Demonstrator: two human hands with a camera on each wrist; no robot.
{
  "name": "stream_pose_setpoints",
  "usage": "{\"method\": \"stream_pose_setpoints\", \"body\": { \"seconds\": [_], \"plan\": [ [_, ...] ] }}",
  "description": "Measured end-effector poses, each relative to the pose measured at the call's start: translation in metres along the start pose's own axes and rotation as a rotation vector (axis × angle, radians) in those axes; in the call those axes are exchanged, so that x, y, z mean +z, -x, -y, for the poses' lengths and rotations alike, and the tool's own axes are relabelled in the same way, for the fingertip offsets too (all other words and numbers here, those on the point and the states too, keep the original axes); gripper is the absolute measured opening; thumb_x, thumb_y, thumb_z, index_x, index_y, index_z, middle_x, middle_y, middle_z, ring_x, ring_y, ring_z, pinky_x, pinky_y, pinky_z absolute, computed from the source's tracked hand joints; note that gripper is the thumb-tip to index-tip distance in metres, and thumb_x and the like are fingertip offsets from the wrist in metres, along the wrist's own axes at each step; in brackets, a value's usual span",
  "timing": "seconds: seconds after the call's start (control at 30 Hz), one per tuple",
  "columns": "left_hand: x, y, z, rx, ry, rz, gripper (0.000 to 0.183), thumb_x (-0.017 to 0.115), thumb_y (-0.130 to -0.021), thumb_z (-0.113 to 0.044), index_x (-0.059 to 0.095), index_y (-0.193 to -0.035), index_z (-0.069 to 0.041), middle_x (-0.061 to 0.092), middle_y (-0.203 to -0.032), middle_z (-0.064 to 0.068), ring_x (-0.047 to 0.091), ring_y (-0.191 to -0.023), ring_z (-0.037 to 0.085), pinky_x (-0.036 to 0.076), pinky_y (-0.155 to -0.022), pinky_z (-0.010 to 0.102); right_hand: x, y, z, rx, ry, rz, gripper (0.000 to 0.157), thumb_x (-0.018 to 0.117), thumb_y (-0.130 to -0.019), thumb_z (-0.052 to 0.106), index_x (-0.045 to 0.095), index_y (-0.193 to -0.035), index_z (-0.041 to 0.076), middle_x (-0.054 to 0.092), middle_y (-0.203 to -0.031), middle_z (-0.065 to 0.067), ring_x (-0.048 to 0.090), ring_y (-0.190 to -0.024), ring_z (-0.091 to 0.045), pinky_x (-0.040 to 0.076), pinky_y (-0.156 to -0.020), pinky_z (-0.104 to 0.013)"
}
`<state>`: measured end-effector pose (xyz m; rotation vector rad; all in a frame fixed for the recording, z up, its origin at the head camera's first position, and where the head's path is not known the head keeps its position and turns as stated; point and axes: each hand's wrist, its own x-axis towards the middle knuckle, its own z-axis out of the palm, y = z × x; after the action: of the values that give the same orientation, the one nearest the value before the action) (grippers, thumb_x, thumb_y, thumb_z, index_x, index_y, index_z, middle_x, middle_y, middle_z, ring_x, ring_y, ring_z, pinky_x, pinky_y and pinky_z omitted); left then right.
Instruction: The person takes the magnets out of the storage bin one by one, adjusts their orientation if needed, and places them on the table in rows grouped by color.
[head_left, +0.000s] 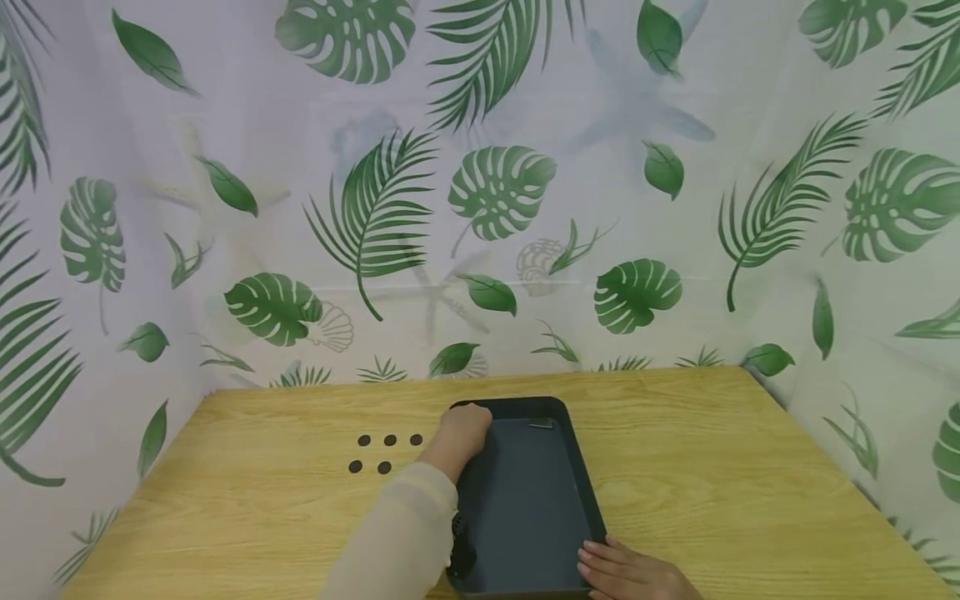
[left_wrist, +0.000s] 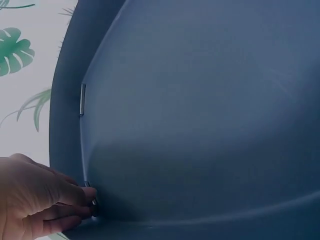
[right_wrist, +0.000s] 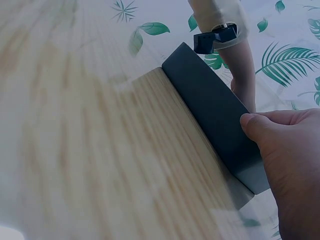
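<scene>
A dark rectangular tray [head_left: 532, 500] lies on the wooden table, its long side running away from me. My left hand [head_left: 467, 429] reaches into the far left corner. In the left wrist view the left hand [left_wrist: 45, 200] pinches a small silver metal piece [left_wrist: 95, 205] against the tray's end wall; fingertips partly cover it. A similar metal piece [left_wrist: 82, 100] stands along the same wall, also visible in the head view as a thin strip [head_left: 542, 424]. My right hand [head_left: 637, 573] holds the near right rim, its thumb [right_wrist: 255, 126] on the wall.
Several flat black discs [head_left: 390, 440] lie in two rows on the table [head_left: 675, 467], left of the tray. A leaf-patterned sheet [head_left: 495, 192] hangs behind and along both sides. A dark device is strapped over the left sleeve [head_left: 412, 517].
</scene>
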<state>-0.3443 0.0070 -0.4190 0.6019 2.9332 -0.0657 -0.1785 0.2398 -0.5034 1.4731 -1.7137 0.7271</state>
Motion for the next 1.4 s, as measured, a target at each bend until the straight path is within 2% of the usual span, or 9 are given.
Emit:
{"method": "stream_pose_setpoints", "body": {
  "seconds": [0.13,0.23,0.33,0.43,0.7,0.83,0.97,1.23,1.4],
  "plan": [
    [0.003,-0.003,0.001,-0.023,0.025,-0.004,0.011,0.062,-0.090,-0.005,0.069,-0.093,-0.013,0.068,-0.095,0.004,0.065,-0.082,0.021,0.053,-0.069,0.039,0.000,-0.001,0.000,0.000,-0.008,0.000,0.033,0.062,-0.092,0.012,0.064,-0.106,-0.017,0.059,-0.121,-0.025,0.049,-0.126,-0.026,0.031,-0.108,-0.030],
    [0.004,-0.004,0.004,-0.006,0.078,-0.016,0.009,0.062,-0.090,-0.005,0.065,-0.085,-0.012,0.065,-0.087,0.003,0.062,-0.075,0.019,0.050,-0.064,0.037,-0.001,-0.002,0.001,0.008,-0.022,0.007,0.033,0.062,-0.092,0.012,0.063,-0.107,-0.017,0.059,-0.122,-0.025,0.048,-0.127,-0.026,0.031,-0.108,-0.030],
    [0.005,-0.003,0.006,0.026,0.156,-0.031,0.011,0.066,-0.088,-0.007,0.059,-0.079,-0.011,0.060,-0.079,0.002,0.054,-0.067,0.016,0.045,-0.060,0.034,-0.001,-0.003,0.002,0.021,-0.026,0.008,0.033,0.062,-0.091,0.012,0.063,-0.107,-0.017,0.059,-0.122,-0.024,0.048,-0.127,-0.025,0.031,-0.108,-0.029],
    [0.007,-0.002,0.008,0.052,0.246,-0.049,0.013,0.070,-0.085,-0.011,0.058,-0.080,-0.010,0.057,-0.077,0.002,0.049,-0.063,0.015,0.041,-0.057,0.032,-0.002,-0.004,0.002,0.019,-0.023,0.004,0.033,0.062,-0.091,0.012,0.064,-0.106,-0.017,0.059,-0.122,-0.024,0.048,-0.127,-0.025,0.031,-0.108,-0.029],
    [0.011,-0.002,0.006,0.029,0.445,-0.019,0.028,0.078,-0.079,-0.026,0.060,-0.079,-0.005,0.050,-0.068,0.003,0.043,-0.058,0.015,0.038,-0.055,0.029,-0.003,-0.007,0.002,0.009,-0.023,0.007,0.032,0.060,-0.092,0.011,0.064,-0.106,-0.017,0.058,-0.123,-0.024,0.048,-0.127,-0.026,0.031,-0.108,-0.029],
    [0.013,-0.002,0.003,0.018,0.438,0.010,0.025,0.075,-0.082,-0.022,0.062,-0.069,-0.005,0.047,-0.058,-0.001,0.041,-0.052,0.012,0.035,-0.051,0.025,-0.001,-0.007,0.003,0.028,-0.013,0.009,0.031,0.063,-0.091,0.011,0.065,-0.105,-0.016,0.060,-0.120,-0.023,0.050,-0.125,-0.025,0.032,-0.107,-0.028],
    [0.016,-0.003,0.001,0.040,0.437,0.035,0.030,0.071,-0.086,-0.018,0.062,-0.061,-0.004,0.040,-0.050,-0.004,0.036,-0.047,0.010,0.031,-0.048,0.023,-0.001,-0.009,0.004,0.027,0.000,0.006,0.030,0.063,-0.090,0.011,0.066,-0.104,-0.016,0.061,-0.118,-0.023,0.051,-0.124,-0.024,0.033,-0.106,-0.028],
    [0.019,-0.003,0.002,0.080,0.488,0.081,0.031,0.069,-0.085,-0.016,0.059,-0.056,-0.008,0.043,-0.050,-0.005,0.037,-0.047,0.010,0.033,-0.049,0.023,-0.006,-0.029,0.012,0.008,-0.049,-0.008,0.032,0.055,-0.096,0.011,0.063,-0.107,-0.018,0.049,-0.135,-0.016,0.043,-0.131,-0.021,0.030,-0.108,-0.027],
    [0.020,-0.006,0.003,0.098,0.537,0.078,0.035,0.065,-0.086,-0.015,0.050,-0.054,-0.014,0.040,-0.051,-0.006,0.037,-0.048,0.010,0.031,-0.049,0.023,-0.005,-0.021,0.010,0.018,-0.036,0.001,0.032,0.055,-0.095,0.012,0.062,-0.109,-0.017,0.050,-0.134,-0.017,0.044,-0.130,-0.022,0.030,-0.108,-0.028]
  ]
}}
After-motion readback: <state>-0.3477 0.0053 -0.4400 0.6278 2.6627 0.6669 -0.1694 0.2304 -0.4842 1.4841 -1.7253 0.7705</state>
